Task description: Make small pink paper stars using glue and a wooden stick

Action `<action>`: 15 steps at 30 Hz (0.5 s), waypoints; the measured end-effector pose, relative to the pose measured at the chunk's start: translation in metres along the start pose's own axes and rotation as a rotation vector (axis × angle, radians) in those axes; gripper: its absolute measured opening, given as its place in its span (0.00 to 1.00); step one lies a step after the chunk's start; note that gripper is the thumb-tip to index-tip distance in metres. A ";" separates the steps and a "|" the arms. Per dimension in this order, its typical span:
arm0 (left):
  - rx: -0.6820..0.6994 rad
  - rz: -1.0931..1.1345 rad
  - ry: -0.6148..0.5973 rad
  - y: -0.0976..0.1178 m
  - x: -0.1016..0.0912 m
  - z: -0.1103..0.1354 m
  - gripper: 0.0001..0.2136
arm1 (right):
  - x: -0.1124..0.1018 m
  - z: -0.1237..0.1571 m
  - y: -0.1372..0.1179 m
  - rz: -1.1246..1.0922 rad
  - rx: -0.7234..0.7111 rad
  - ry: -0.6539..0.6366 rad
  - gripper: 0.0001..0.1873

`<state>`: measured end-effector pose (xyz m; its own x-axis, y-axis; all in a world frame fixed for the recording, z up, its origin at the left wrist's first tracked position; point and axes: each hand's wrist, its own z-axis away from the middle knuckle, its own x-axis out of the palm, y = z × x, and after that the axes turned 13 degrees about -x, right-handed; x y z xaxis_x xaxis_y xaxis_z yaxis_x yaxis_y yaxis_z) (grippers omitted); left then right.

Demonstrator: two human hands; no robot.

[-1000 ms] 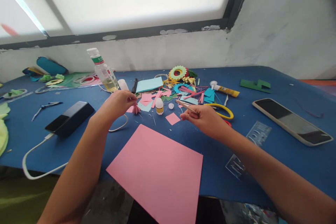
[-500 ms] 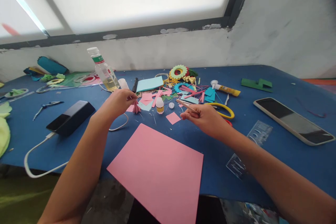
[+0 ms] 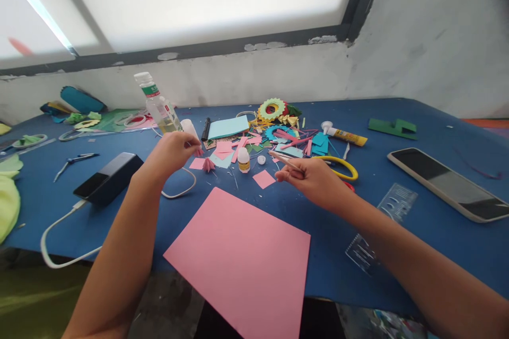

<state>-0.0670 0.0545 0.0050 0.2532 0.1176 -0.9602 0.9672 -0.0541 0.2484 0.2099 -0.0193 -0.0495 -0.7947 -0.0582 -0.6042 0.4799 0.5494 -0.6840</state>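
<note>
My left hand [image 3: 175, 148] is closed in a pinch, with a small pink paper piece [image 3: 199, 152] at its fingertips. Just right of it, a folded pink paper piece [image 3: 209, 164] rests on the table. My right hand [image 3: 308, 177] grips a thin, pale, pointed tool [image 3: 284, 160] aimed leftward; its exact kind is unclear. Between the hands stand a small white glue bottle [image 3: 243, 161] with a yellow label and its loose cap [image 3: 261, 160]. A pink paper square [image 3: 264, 179] lies near the right fingertips. Closest to me is a large pink sheet [image 3: 242, 259], overhanging the table edge.
Paper scraps [image 3: 284, 135] are heaped behind the glue. Yellow-handled scissors [image 3: 344, 168] lie partly behind my right hand. Farther right are a phone [image 3: 445, 183] and a clear stencil ruler [image 3: 397, 201]. A bottle of liquid [image 3: 161, 108] and a black device [image 3: 109, 177] stand left.
My left hand has moved slightly left, away from the folded pink paper, which stays on the table. My right hand and its tool keep nearly the same pose.
</note>
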 end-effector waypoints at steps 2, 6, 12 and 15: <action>-0.028 -0.021 -0.016 -0.002 -0.001 -0.001 0.11 | 0.000 0.000 -0.001 -0.003 0.010 -0.003 0.23; -0.034 -0.019 -0.075 -0.002 0.001 0.001 0.13 | -0.001 0.000 -0.001 0.006 0.037 -0.001 0.23; -0.005 0.047 -0.333 -0.005 0.014 -0.002 0.12 | -0.002 -0.001 -0.003 -0.017 0.105 0.014 0.26; 0.003 0.101 -0.417 -0.006 0.018 -0.006 0.10 | -0.004 -0.002 -0.009 -0.076 0.143 -0.023 0.26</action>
<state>-0.0683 0.0627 -0.0130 0.3154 -0.2995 -0.9005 0.9377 -0.0475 0.3443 0.2083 -0.0218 -0.0402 -0.8229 -0.1153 -0.5564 0.4679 0.4181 -0.7786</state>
